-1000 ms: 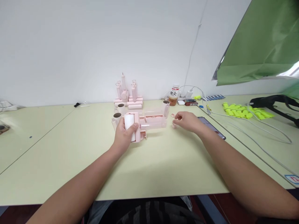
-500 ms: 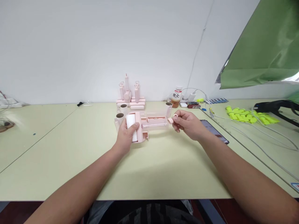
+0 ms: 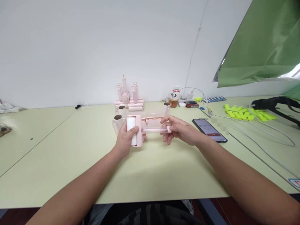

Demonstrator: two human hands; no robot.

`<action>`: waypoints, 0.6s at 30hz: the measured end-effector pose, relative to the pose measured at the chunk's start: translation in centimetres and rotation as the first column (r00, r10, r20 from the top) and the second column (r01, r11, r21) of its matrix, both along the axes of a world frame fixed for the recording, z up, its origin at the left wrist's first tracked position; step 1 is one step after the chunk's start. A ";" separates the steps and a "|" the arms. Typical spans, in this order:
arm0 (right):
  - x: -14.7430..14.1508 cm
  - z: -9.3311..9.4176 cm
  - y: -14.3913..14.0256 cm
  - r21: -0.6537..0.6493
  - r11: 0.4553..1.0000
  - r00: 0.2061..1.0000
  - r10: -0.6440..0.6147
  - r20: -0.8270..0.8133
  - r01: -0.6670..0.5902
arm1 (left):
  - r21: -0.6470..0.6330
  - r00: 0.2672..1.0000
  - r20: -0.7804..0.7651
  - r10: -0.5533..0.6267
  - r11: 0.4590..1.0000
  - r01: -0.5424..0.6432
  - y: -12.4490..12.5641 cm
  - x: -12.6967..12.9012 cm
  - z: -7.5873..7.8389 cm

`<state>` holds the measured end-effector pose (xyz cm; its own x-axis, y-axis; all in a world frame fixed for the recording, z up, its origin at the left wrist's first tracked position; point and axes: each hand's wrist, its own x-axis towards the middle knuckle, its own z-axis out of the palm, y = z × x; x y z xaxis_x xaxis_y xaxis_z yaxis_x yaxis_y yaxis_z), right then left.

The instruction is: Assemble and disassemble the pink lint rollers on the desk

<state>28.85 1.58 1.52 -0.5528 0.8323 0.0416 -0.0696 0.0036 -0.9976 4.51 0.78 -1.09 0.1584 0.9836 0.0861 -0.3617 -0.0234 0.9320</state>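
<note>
Our left hand (image 3: 126, 137) gripped the pink roller (image 3: 134, 131) above the worktop (image 3: 70, 150); our right hand (image 3: 179, 131) pinched its clear handle (image 3: 153, 129). Behind stood cardboard tubes (image 3: 117, 120), a bottle (image 3: 173, 96); a phone (image 3: 209, 129) lay right.

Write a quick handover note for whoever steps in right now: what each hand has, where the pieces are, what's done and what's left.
Left hand: gripping the pink lint roller by its head, around the white roll, just above the table.
Right hand: fingers closed on the far end of the roller's clear handle, with a small pink cap at that end.
Done: cap brought up to the handle end.
Left: whether the cap is fully seated cannot be told; check it. Spare rolls and more pink parts stand behind, phone to the right.
</note>
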 end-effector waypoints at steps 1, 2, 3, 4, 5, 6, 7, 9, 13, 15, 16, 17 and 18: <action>0.0 -0.1 -0.1 -0.040 0.997 0.998 0.059 -0.011 -0.060 | 0.018 1.000 -0.010 0.002 1.000 -0.001 0.0 0.0 -0.1; -0.1 -0.2 -0.2 -0.080 0.990 0.993 0.118 -0.028 -0.120 | 0.033 1.000 -0.023 0.009 0.999 -0.008 0.0 0.0 -0.1; -0.1 -0.3 -0.2 -0.120 0.976 0.983 0.174 -0.053 -0.179 | 0.044 0.999 -0.036 0.022 0.999 -0.020 0.0 0.0 -0.2; -0.1 -0.5 -0.3 -0.157 0.958 0.970 0.228 -0.084 -0.239 | 0.054 0.998 -0.047 0.039 0.998 -0.037 -0.1 0.0 -0.2; -0.2 -0.6 -0.3 -0.189 0.937 0.955 0.274 -0.116 -0.292 | 0.060 0.997 -0.054 0.053 0.997 -0.050 -0.1 0.0 -0.2; -0.2 -0.8 -0.2 -0.212 0.918 0.940 0.310 -0.145 -0.336 | 0.065 0.996 -0.058 0.064 0.996 -0.060 -0.1 0.0 -0.2; -0.3 -1.0 -0.2 -0.220 0.905 0.928 0.331 -0.171 -0.364 | 0.066 0.996 -0.059 0.071 0.996 -0.067 -0.1 0.0 -0.2; -0.6 -1.5 0.0 -0.201 0.910 0.922 0.318 -0.220 -0.362 | 0.060 0.996 -0.056 0.070 0.996 -0.066 -0.1 0.1 -0.2; -1.3 -2.1 0.1 -0.184 0.948 0.935 0.199 -0.293 -0.259 | 0.068 0.995 -0.047 0.087 0.994 -0.084 -0.2 0.2 -0.1; -1.7 -2.3 0.1 -0.200 0.953 0.937 0.159 -0.311 -0.228 | 0.071 0.995 -0.035 0.090 0.994 -0.088 -0.3 0.3 -0.1; -1.8 -2.3 0.1 -0.206 0.956 0.938 0.138 -0.317 -0.210 | 0.069 0.996 -0.027 0.087 0.994 -0.085 -0.4 0.4 -0.1; -2.0 -2.3 0.0 -0.211 0.959 0.941 0.115 -0.320 -0.189 | 0.066 0.997 -0.019 0.081 0.995 -0.080 -0.4 0.5 -0.1; -2.1 -2.3 0.0 -0.214 0.962 0.943 0.096 -0.319 -0.170 | 0.063 0.997 -0.012 0.075 0.995 -0.075 -0.5 0.5 -0.2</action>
